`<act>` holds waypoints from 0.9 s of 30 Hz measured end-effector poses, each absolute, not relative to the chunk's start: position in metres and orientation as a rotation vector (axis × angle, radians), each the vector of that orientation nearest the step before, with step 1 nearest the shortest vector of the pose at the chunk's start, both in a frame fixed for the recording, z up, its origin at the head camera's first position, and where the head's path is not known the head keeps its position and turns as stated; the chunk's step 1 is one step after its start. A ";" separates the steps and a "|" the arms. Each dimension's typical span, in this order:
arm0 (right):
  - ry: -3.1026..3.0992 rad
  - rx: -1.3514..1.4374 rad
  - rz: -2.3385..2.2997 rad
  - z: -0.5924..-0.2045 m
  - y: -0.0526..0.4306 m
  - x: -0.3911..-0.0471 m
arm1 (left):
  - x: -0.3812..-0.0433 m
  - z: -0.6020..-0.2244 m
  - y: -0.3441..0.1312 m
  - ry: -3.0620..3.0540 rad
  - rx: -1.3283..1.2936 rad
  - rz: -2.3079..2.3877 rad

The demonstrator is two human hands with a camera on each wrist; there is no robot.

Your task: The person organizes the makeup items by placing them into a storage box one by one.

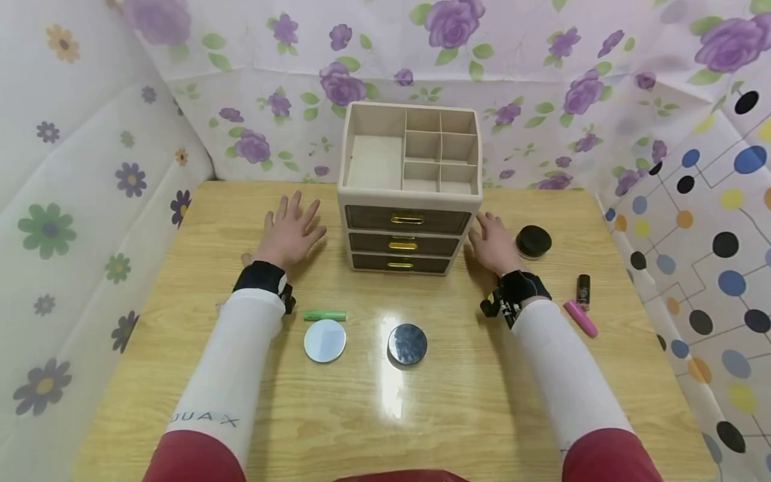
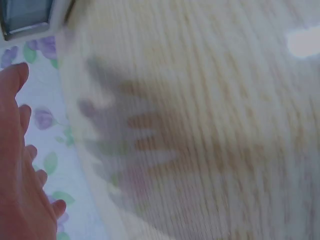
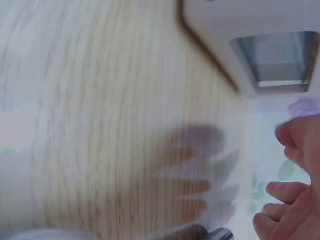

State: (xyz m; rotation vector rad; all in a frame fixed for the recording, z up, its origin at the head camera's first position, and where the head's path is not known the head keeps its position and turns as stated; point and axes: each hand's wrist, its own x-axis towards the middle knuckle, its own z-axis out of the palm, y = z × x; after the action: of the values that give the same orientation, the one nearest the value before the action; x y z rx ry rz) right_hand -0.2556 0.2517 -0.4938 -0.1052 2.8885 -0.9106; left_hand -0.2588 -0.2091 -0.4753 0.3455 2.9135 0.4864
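Observation:
A cream drawer organizer [image 1: 411, 194] with brown drawer fronts and gold handles stands at the back of the table. Its open top compartments hold nothing visible. To its left, my left hand [image 1: 288, 234] hovers with fingers spread, apart from it and holding nothing; its shadow falls on the wood in the left wrist view. My right hand [image 1: 495, 246] is close beside the organizer's right side, its fingers loosely extended and empty. In the right wrist view a small gap shows between thumb and organizer [image 3: 280, 85]. A black-lidded jar [image 1: 533, 241] sits just right of that hand.
Nearer me on the wooden table [image 1: 458, 415] lie a green tube [image 1: 325, 315], a pale round disc [image 1: 325, 341] and a dark round compact [image 1: 407, 344]. At the right are a black tube [image 1: 583, 291] and a pink tube [image 1: 581, 318]. Patterned cloth hangs around the table.

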 end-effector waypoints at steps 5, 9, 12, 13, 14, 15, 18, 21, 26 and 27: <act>2.893 0.004 -1.153 -0.491 0.247 -0.245 | -0.258 -0.471 -0.209 2.940 0.350 0.649; 2.856 0.090 -1.332 -0.484 0.242 -0.234 | -0.256 -0.463 -0.207 2.974 0.363 0.768; 2.734 0.196 -1.552 -0.477 0.239 -0.224 | -0.253 -0.455 -0.204 3.017 0.351 0.888; 2.672 0.235 -1.642 -0.474 0.238 -0.221 | -0.251 -0.452 -0.202 3.029 0.343 0.953; 2.614 0.266 -1.720 -0.472 0.238 -0.218 | -0.250 -0.448 -0.201 3.037 0.330 1.026; 2.557 0.291 -1.795 -0.470 0.237 -0.215 | -0.248 -0.444 -0.199 3.039 0.317 1.107; 2.425 0.320 -1.953 -0.464 0.237 -0.205 | -0.243 -0.432 -0.192 3.039 0.294 1.346; 2.374 0.321 -2.003 -0.458 0.234 -0.194 | -0.237 -0.417 -0.182 3.026 0.309 1.537; 2.315 0.292 -2.073 -0.449 0.227 -0.180 | -0.229 -0.394 -0.164 2.909 0.325 1.781; 2.311 0.288 -2.087 -0.447 0.226 -0.177 | -0.228 -0.390 -0.160 2.870 0.328 1.823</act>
State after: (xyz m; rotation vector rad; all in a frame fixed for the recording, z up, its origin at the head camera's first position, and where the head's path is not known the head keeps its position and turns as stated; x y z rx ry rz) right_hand -0.1773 0.2255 -0.4474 0.2877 2.3112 -2.0873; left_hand -0.2277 -0.1604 -0.3896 0.3279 2.8704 1.8231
